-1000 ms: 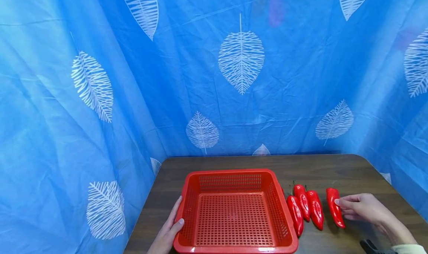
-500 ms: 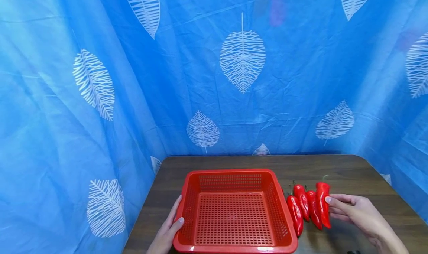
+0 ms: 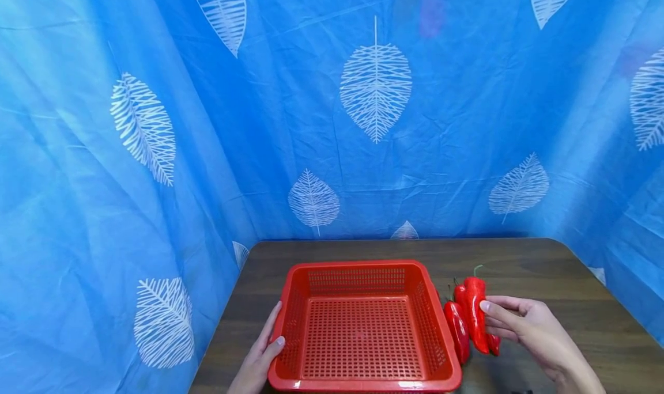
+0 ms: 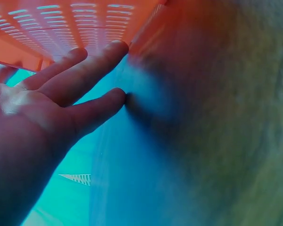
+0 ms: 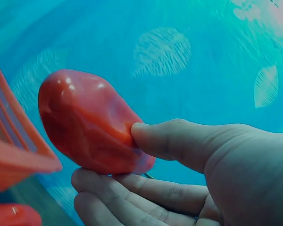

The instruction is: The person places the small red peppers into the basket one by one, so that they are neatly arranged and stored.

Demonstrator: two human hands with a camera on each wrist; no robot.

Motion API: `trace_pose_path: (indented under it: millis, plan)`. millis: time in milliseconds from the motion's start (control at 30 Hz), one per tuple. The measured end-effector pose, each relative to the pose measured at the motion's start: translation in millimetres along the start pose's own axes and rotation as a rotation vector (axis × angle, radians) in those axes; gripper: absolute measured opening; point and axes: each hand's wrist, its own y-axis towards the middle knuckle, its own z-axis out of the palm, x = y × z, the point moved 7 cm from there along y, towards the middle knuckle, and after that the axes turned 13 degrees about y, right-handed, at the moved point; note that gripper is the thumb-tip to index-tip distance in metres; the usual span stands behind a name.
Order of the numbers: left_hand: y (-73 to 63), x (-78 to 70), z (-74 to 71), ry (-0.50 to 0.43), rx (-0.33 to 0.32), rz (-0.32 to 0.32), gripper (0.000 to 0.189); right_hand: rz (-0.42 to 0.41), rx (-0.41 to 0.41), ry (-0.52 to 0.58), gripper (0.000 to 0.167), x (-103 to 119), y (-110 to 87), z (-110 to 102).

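My right hand pinches a glossy red pepper between thumb and fingers, at the right side of the red basket. In the right wrist view this pepper points toward the camera, with the thumb on one side and fingers below. More red peppers lie beneath and beside it, one of them against the basket's right wall; the held pepper partly hides them. My left hand holds the basket's left side, thumb over the rim, fingers along the outer wall. In the left wrist view, the fingers reach against the slotted plastic.
A dark wooden table carries everything. Behind it and at both sides hangs a blue curtain with white leaf prints. The perforated floor of the basket shows nothing lying on it.
My right hand has picked up the rightmost pepper and carried it left, over the other peppers beside the basket. The left hand and basket have stayed in place.
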Motion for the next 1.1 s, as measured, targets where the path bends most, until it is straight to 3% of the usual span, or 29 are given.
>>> trace_pose_path:
  millis: [233,500,800,1100]
  plan:
    - [0.7,-1.2,-1.2,0.027,-0.011,0.004,0.079,-0.055,0.066,0.019,0.070,14.4,0.8,35.6]
    - [0.7,-0.7,-1.3,0.023,-0.017,0.000,0.080,-0.150,0.198,0.029,0.060,29.9,12.5,85.5]
    - [1.9,-3.4,-1.3,0.037,-0.009,0.023,0.079,-0.157,0.288,0.064,0.065,41.8,21.2,136.2]
    - [1.9,0.1,-1.5,0.022,-0.015,-0.005,0.081,-0.173,0.417,0.153,0.051,52.2,36.1,191.7]
